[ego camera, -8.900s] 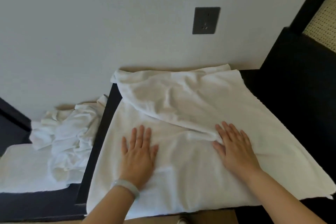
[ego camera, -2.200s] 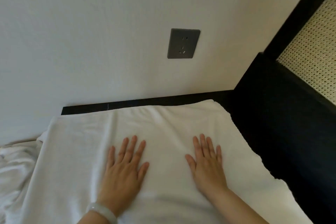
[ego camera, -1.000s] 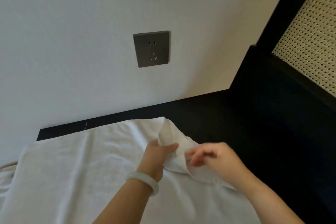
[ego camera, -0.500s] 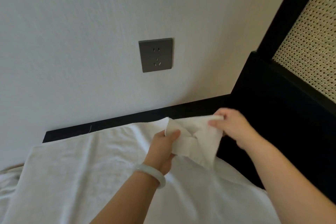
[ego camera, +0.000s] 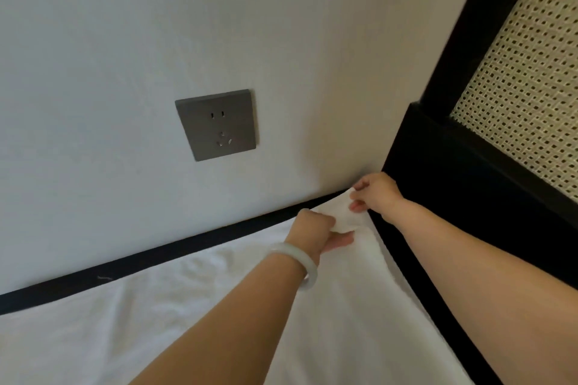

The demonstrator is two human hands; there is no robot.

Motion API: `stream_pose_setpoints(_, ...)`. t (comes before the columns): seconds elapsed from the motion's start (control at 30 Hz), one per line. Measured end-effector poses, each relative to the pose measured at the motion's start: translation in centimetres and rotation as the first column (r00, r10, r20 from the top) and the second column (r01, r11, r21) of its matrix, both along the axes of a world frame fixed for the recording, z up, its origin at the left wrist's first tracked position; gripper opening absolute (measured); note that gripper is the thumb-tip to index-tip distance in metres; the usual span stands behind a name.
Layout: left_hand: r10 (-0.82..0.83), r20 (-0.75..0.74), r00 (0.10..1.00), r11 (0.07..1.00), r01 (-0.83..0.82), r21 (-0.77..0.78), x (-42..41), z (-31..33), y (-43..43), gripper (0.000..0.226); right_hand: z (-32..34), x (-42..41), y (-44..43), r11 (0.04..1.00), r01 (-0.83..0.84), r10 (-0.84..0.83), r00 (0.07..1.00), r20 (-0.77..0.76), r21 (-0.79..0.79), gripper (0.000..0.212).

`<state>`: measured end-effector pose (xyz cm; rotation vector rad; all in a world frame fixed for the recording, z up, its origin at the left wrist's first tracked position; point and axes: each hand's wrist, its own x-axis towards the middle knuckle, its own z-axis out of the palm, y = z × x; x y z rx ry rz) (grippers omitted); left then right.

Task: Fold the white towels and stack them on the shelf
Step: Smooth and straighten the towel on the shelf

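Towel: a white towel (ego camera: 344,316) lies spread across a black ledge (ego camera: 156,256), softly creased toward the wall and smoother along its right edge. Its far right corner is lifted off the surface.
Left hand: the left hand (ego camera: 314,226), a pale bangle (ego camera: 301,262) at the wrist, grips the raised corner with its fingers curled into the cloth.
Right hand: the right hand (ego camera: 377,194) pinches the tip of the same corner, just beside the left hand and close to the wall.
Backdrop: a grey socket (ego camera: 217,125) sits on the wall above, with a cane panel (ego camera: 531,78) at right.

Single head-worn view, looking forward and down, close above towel (ego camera: 125,322), facing wall (ego camera: 125,40)
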<state>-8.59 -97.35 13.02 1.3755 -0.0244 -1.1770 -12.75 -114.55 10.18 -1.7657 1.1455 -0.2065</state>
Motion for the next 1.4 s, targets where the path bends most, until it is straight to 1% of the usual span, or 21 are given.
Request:
stream_pose_setpoints(0.07, -0.056, -0.022, 0.998, 0.997, 0.055, -0.051, 0.1, -0.9, -1.1, 0.006, -0.6, -0.7, 0.0, 0.991, 0.046, -0.060, 0.991, 0.118, 0.123, 0.011)
stream_pose_setpoints(0.1, -0.073, 0.019, 0.997, 0.995, 0.074, -0.059, 0.3, -1.5, -1.3, 0.006, -0.8, -1.0, 0.0, 0.983, 0.073, -0.104, 0.977, 0.184, 0.170, 0.011)
stream_pose_setpoints(0.17, -0.113, 0.275, 0.955, 0.993, 0.100, 0.064, 1.0, -2.9, -1.2, 0.019, -1.4, -1.9, 0.2, 0.977, 0.078, -0.129, 0.956, 0.264, 0.198, 0.008)
stream_pose_setpoints(0.2, -0.170, 0.476, 0.863, 0.981, 0.100, 0.168, 1.6, -3.4, -0.8, 0.026, -1.8, -2.4, 0.3, 0.985, 0.054, -0.095, 0.961, 0.259, 0.162, 0.008)
stream_pose_setpoints(0.23, -0.254, 0.661, 0.707, 0.958, 0.087, 0.275, 2.2, -3.9, -0.3, 0.031, -2.2, -2.7, 0.6, 0.996, 0.015, -0.035, 0.975, 0.218, 0.093, 0.010)
stream_pose_setpoints(0.27, -0.355, 0.789, 0.502, 0.924, 0.060, 0.377, 3.0, -4.3, 0.3, 0.034, -2.5, -2.9, 0.9, 0.999, -0.032, 0.030, 0.988, 0.154, 0.012, 0.012)
stream_pose_setpoints(0.3, -0.451, 0.841, 0.299, 0.884, 0.023, 0.466, 3.8, -4.6, 0.9, 0.035, -2.7, -3.0, 1.3, 0.995, -0.077, 0.082, 0.993, 0.090, -0.062, 0.015)
stream_pose_setpoints(0.33, -0.529, 0.836, 0.150, 0.845, -0.004, 0.535, 4.7, -4.9, 1.5, 0.035, -2.9, -2.8, 1.6, 0.985, -0.116, 0.122, 0.992, 0.039, -0.127, 0.017)
stream_pose_setpoints(0.37, -0.589, 0.806, 0.064, 0.807, -0.009, 0.591, 5.5, -5.1, 2.0, 0.034, -3.1, -2.6, 1.9, 0.971, -0.149, 0.151, 0.989, -0.003, -0.185, 0.019)
stream_pose_setpoints(0.47, -0.681, 0.732, 0.003, 0.731, 0.042, 0.681, 7.1, -5.0, 3.1, 0.029, -3.2, -1.9, 2.7, 0.933, -0.212, 0.185, 0.976, -0.116, -0.290, 0.020)
stream_pose_setpoints(0.53, -0.693, 0.718, -0.062, 0.713, 0.082, 0.696, 7.7, -4.5, 3.4, 0.023, -3.1, -1.8, 3.0, 0.929, -0.198, 0.169, 0.979, -0.117, -0.314, 0.021)
stream_pose_setpoints(0.57, -0.689, 0.720, -0.082, 0.713, 0.099, 0.694, 8.0, -4.4, 3.5, 0.019, -3.1, -1.8, 3.1, 0.938, -0.166, 0.147, 0.986, -0.083, -0.303, 0.023)
stream_pose_setpoints(0.6, -0.689, 0.723, -0.056, 0.713, 0.130, 0.689, 8.2, -4.3, 3.6, 0.015, -2.9, -2.0, 2.9, 0.957, -0.119, 0.116, 0.993, -0.025, -0.264, 0.024)
stream_pose_setpoints(0.7, -0.718, 0.683, 0.134, 0.690, 0.265, 0.673, 9.1, -3.9, 4.2, 0.018, -2.0, -2.4, 1.9, 0.999, 0.000, 0.008, 0.986, 0.168, -0.048, 0.020)
stream_pose_setpoints(0.8, -0.770, 0.614, 0.174, 0.636, 0.295, 0.713, 10.3, -3.5, 5.0, 0.044, -2.1, -1.9, 1.1, 0.995, 0.093, -0.082, 0.961, 0.263, -0.029, 0.020)
stream_pose_setpoints(0.9, -0.774, 0.622, 0.116, 0.630, 0.221, 0.744, 11.0, -3.7, 6.0, 0.027, -3.5, -1.1, 1.4, 0.990, 0.108, -0.083, 0.969, 0.233, -0.096, 0.020)
stream_pose_setpoints(1.03, -0.717, 0.672, 0.185, 0.697, 0.175, 0.696, 11.0, -4.1, 8.4, 0.024, -5.0, -1.2, 1.5, 0.979, 0.134, -0.094, 0.966, 0.240, -0.153, 0.018)
stream_pose_setpoints(1.13, -0.746, 0.664, 0.055, 0.657, 0.228, 0.719, 10.9, -3.7, 10.5, 0.024, -5.5, -1.2, 2.3, 0.944, 0.085, -0.023, 0.981, 0.193, -0.320, 0.025)
stream_pose_setpoints(1.2, -0.787, 0.617, 0.019, 0.598, 0.273, 0.754, 11.0, -3.0, 11.4, 0.021, -5.6, -1.1, 2.8, 0.902, 0.031, 0.012, 0.995, 0.096, -0.430, 0.023)
stream_pose_setpoints(1.3, -0.818, 0.571, 0.072, 0.562, 0.310, 0.767, 11.4, -2.1, 12.4, 0.031, -5.0, -1.1, 2.4, 0.887, -0.031, 0.048, 0.999, 0.025, -0.461, 0.022)
stream_pose_setpoints(1.4, -0.817, 0.563, 0.123, 0.572, 0.299, 0.764, 12.0, -2.0, 12.9, 0.047, -4.1, -0.9, 1.6, 0.916, -0.094, 0.110, 0.994, 0.019, -0.391, 0.031)
